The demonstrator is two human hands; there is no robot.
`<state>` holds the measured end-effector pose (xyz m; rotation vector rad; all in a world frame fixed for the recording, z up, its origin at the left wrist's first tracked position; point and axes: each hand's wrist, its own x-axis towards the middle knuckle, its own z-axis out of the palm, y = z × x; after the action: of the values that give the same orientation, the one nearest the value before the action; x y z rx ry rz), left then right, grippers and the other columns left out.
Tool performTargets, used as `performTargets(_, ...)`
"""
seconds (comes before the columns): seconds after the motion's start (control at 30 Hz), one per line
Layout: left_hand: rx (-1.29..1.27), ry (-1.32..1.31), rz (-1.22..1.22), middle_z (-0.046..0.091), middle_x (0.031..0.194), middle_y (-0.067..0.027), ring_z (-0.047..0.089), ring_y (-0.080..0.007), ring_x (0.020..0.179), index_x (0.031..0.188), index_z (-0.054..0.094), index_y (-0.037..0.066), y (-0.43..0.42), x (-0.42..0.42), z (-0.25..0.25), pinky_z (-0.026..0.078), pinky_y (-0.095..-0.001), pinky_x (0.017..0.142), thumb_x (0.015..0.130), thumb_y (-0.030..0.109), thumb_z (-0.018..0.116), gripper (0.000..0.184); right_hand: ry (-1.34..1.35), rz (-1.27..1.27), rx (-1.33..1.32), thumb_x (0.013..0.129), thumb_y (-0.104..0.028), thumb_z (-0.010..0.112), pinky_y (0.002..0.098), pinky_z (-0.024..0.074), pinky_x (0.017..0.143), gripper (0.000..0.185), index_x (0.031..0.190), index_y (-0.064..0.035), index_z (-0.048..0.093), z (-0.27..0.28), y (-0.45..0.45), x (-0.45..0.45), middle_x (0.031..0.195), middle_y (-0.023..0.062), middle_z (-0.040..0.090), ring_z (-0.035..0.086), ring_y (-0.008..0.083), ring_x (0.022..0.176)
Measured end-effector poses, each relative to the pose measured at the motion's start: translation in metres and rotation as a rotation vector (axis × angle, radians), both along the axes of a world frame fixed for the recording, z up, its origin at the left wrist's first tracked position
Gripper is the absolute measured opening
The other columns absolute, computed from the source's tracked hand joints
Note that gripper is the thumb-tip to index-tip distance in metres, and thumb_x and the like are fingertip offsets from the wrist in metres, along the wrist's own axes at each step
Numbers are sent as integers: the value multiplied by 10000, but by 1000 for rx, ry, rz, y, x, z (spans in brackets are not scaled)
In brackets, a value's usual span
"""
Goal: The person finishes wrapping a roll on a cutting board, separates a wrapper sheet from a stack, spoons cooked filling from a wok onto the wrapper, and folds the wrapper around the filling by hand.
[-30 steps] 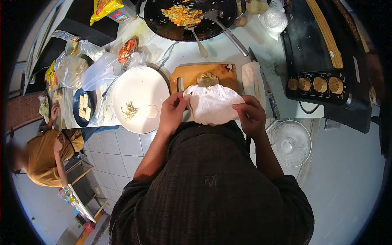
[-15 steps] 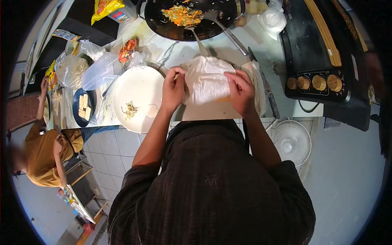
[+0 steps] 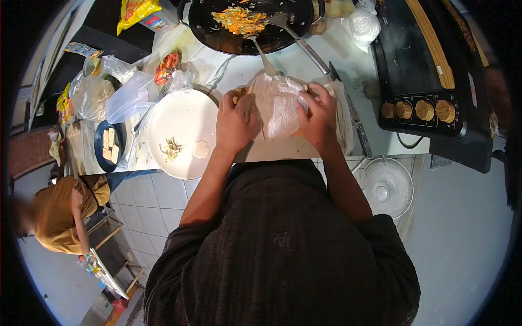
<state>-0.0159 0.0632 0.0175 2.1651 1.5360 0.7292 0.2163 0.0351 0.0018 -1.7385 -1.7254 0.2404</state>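
Observation:
A thin, wrinkled white wrapper sheet (image 3: pixel 280 106) lies on a pale board (image 3: pixel 272 151) at the counter's front edge. My left hand (image 3: pixel 237 124) rests at the sheet's left edge, fingers loosely bent and apart. Over its right side, my right hand (image 3: pixel 318 118) has thumb and fingers spread, the tips at the surface. Neither hand visibly grips it. A bit of orange shows at the sheet's lower edge, mostly hidden. More pale sheets (image 3: pixel 343 122) stick out beyond my right hand. Left of my left hand stands a white plate (image 3: pixel 182 117) with a few shreds of food.
Behind lies a wok (image 3: pixel 212 43) with shredded vegetables (image 3: pixel 239 20) and a spatula (image 3: pixel 304 46). A knife (image 3: pixel 359 127) lies to the right, near a griddle (image 3: pixel 408 65). Plastic bags (image 3: pixel 92 98) and a blue plate (image 3: pixel 99 149) are left. A person (image 3: pixel 60 214) sits far left.
Both hands have loosened from their pinch on the sheet, and the left has turned palm down. The sheet has settled lower. The other person's raised arm has come away from the yellow packet.

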Motion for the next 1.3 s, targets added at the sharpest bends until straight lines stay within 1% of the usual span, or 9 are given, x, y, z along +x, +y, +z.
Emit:
performTargets(0.07,7,-61,-29,568,1271,-179,529,-399,1184,1263,631,81,1,0,2,430,-455,1014,806,156,696,468,65,293,-79,793,-256,772,485,385,1067,517,1264,-87,643,17,2,-1,1379,113,529,483,361,1278)
performTargets(0.13,-20,-24,-298,557,1319,-137,467,-373,1275,1349,587,127,7,2,5,369,-489,1050,801,184,717,566,46,367,-155,767,-300,790,499,355,1085,628,1330,-104,590,17,6,-5,1402,113,514,461,364,1297)
performTargets(0.2,-49,23,-307,548,1338,-117,449,-357,1294,1373,570,135,7,1,5,343,-500,1057,787,220,748,619,10,458,-281,720,-395,815,522,279,1122,839,1447,-143,479,14,16,-4,1457,111,474,408,361,1345)
performTargets(0.3,-101,109,-321,533,1363,-98,433,-332,1313,1408,545,146,12,-1,2,319,-510,1060,747,281,808,724,-107,457,-256,684,-363,844,491,313,1081,846,1422,-119,511,13,25,-3,1381,101,524,450,340,1296)
performTargets(0.43,-168,199,-341,530,1358,-92,432,-319,1312,1397,553,148,20,-1,2,321,-503,1051,663,320,879,822,-104,523,-357,639,-381,865,480,306,1067,831,1362,-121,550,17,34,-3,1333,98,548,456,332,1276)
performTargets(0.67,-231,249,-349,544,1337,-92,435,-322,1309,1302,599,140,32,3,7,318,-503,1045,635,290,894,745,-218,515,-478,607,-390,890,499,312,1061,701,1184,-101,618,19,43,-12,1239,110,580,510,334,1216)
performTargets(0.93,-276,122,-368,563,1252,-159,492,-372,1239,1305,548,97,25,3,-6,324,-510,1051,690,320,871,729,-170,526,-509,654,-351,871,501,372,1051,603,1145,-86,642,25,38,-13,1240,118,581,514,318,1259)
performTargets(1.07,-274,107,-339,568,1293,-150,493,-341,1252,1286,559,93,16,4,0,342,-486,999,722,283,842,659,-133,546,-412,659,-282,826,494,398,1002,494,1068,-81,635,22,36,-13,1194,111,605,553,331,1191)
performTargets(1.3,-151,94,-327,618,1151,-124,563,-344,1139,1243,544,83,4,4,-3,356,-459,963,761,252,808,575,2,564,-265,695,-249,772,490,471,863,383,1003,-82,615,12,29,-13,972,142,668,632,357,999)
